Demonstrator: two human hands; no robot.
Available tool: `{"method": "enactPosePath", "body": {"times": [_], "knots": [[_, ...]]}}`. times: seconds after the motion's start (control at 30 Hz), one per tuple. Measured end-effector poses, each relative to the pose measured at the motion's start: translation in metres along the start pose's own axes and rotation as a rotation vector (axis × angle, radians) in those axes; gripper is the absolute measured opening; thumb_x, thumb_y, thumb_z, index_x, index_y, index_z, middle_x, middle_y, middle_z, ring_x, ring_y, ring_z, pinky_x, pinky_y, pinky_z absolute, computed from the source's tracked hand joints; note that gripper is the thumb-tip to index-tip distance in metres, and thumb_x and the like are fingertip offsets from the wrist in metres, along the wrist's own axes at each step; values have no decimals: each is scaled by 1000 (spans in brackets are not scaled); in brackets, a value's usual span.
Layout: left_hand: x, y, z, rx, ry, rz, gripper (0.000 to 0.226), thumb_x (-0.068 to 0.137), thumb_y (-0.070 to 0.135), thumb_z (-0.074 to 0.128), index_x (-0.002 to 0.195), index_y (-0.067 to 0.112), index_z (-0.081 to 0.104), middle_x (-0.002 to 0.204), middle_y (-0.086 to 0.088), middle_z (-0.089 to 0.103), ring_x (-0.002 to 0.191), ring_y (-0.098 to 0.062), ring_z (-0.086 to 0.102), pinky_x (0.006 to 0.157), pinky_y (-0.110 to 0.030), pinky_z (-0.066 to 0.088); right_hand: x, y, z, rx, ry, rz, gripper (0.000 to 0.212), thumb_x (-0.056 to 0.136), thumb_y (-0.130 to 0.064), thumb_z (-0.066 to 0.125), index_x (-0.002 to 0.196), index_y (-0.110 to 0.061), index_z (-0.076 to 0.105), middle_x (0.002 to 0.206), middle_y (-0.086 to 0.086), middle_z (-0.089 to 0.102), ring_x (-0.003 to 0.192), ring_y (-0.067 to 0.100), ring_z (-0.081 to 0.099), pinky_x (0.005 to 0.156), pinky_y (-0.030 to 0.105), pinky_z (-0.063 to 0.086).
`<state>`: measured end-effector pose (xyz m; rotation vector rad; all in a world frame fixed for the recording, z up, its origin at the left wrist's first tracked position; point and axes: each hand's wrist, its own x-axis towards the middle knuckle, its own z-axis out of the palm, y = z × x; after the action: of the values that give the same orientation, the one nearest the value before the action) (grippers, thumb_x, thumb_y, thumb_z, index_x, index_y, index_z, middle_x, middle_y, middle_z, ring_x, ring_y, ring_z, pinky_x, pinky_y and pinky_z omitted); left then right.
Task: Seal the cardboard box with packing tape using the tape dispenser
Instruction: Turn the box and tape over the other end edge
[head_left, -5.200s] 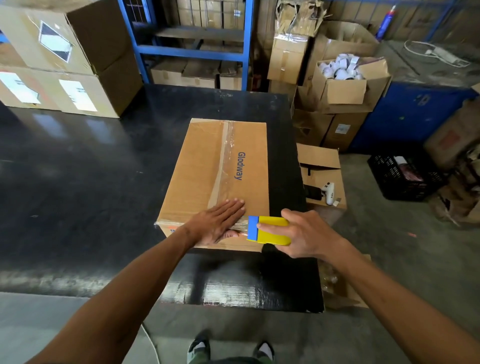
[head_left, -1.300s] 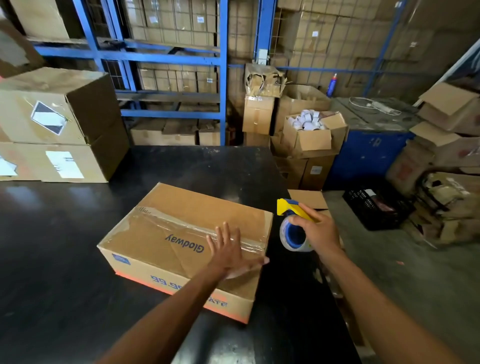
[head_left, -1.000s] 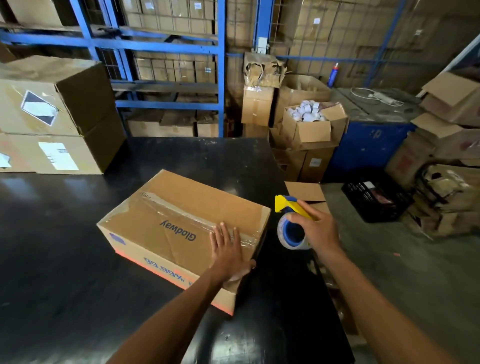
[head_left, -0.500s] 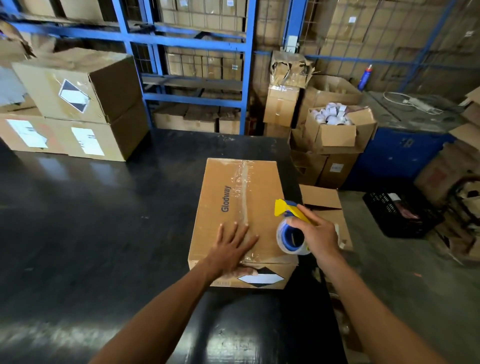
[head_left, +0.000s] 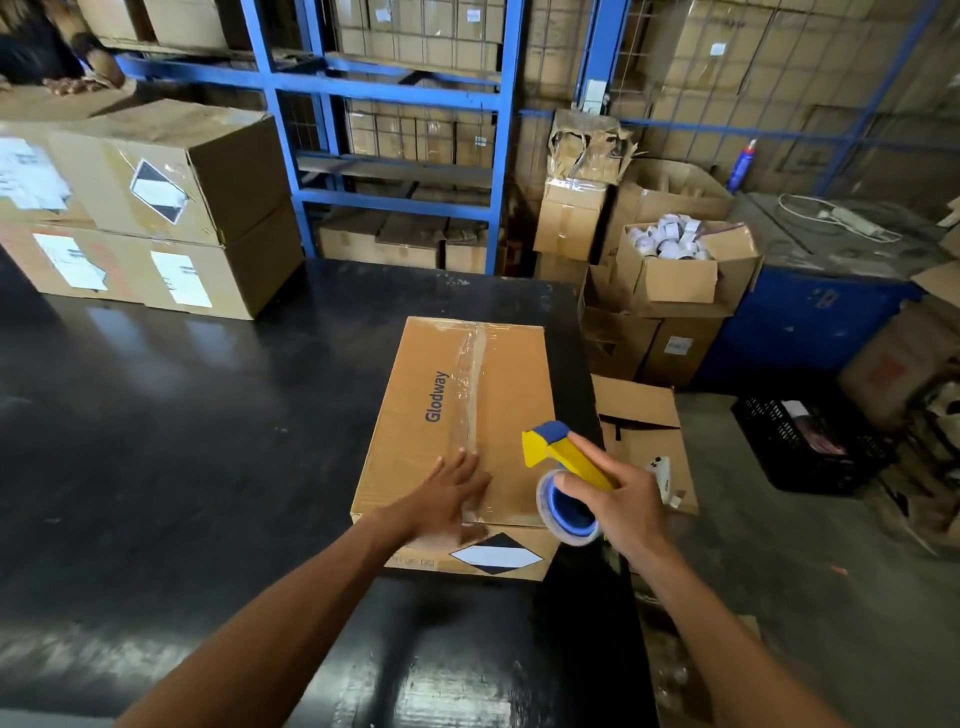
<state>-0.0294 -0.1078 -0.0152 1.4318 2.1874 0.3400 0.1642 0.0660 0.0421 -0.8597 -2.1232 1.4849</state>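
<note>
A brown cardboard box (head_left: 509, 395) marked "Glodway" lies on the black table (head_left: 156, 441), with a strip of clear tape running lengthwise down its top seam. My left hand (head_left: 447, 493) rests flat, fingers spread, on the near end of the box top, over the tape strip. My right hand (head_left: 618, 499) grips the yellow and blue tape dispenser (head_left: 563, 478) with its tape roll, held just above the box's near right corner. The dispenser's blue head points up and away from me.
Two stacked labelled cartons (head_left: 145, 208) stand on the table at the far left. Blue shelving (head_left: 395, 104) with boxes lies behind. Right of the table are an open box of tape rolls (head_left: 675, 260), an open carton on the floor (head_left: 639, 441) and a black crate (head_left: 810, 447).
The box has been turned from a diagonal to lengthwise away from me, and it now lies still. My left hand stays pressed on its near end; the dispenser has dropped slightly toward the near right corner.
</note>
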Motion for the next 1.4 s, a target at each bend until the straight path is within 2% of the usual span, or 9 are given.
{"method": "enactPosePath", "body": {"times": [0.07,0.13,0.37,0.53,0.67,0.83,1.03,1.27,1.4], "knots": [[-10,23,-9,-672,110,-160,50,100,42,50,140,11,51,148,-14,49,136,-30,45,116,-44,32,-7,5,-9,-109,-56,-135,54,73,-49,78,125,-45,63,87,-3,69,77,15,64,69,41,57],[-16,36,-17,-1171,196,-348,52,102,47,43,119,4,66,120,-18,69,115,-36,63,100,-43,51,-10,5,-17,-162,-73,-288,55,73,-55,74,125,-45,61,86,2,64,75,17,61,62,42,53],[-47,49,-33,-1877,-17,-472,81,99,58,35,122,-17,56,123,-38,60,117,-49,59,109,-56,40,-16,-21,-26,-245,-91,-893,58,77,-34,78,131,-23,62,83,3,49,64,7,44,51,14,36],[-60,53,-45,-1760,-74,-438,83,91,65,47,124,-10,59,118,-27,66,97,-35,69,91,-44,54,-18,-3,-7,-611,-292,-895,67,72,-42,77,134,-50,53,87,-2,52,59,12,46,53,15,36],[-80,42,-53,-1742,4,-411,52,86,42,67,114,-1,66,106,-19,73,87,-26,73,78,-36,60,-19,-13,10,-521,-260,-918,65,69,-34,80,131,-41,60,85,0,49,61,8,36,59,9,30],[-93,24,-60,-1749,20,-330,25,90,6,60,111,-1,71,113,-19,72,96,-25,74,88,-35,59,-11,-25,31,-397,-276,-904,66,70,-26,84,131,-36,62,82,-2,41,63,5,35,58,11,32],[-99,13,-71,-1727,158,-347,30,97,24,59,110,-1,67,103,-18,73,89,-25,73,83,-37,59,-8,-35,52,-479,-269,-887,65,72,-37,80,133,-40,58,83,-4,42,63,6,39,55,13,34],[-90,9,-58,-1468,409,-347,28,90,9,68,113,-7,69,107,-25,72,83,-23,73,67,-26,59,-14,-38,77,-675,-212,-869,67,65,-38,79,130,-38,62,90,-9,39,63,14,48,48,23,45],[-90,1,-60,-1529,360,-344,26,91,8,65,113,-8,69,103,-21,74,81,-22,74,65,-26,58,-20,-39,85,-677,-177,-821,68,66,-40,79,131,-39,60,84,-3,47,59,17,51,47,27,48]]}}
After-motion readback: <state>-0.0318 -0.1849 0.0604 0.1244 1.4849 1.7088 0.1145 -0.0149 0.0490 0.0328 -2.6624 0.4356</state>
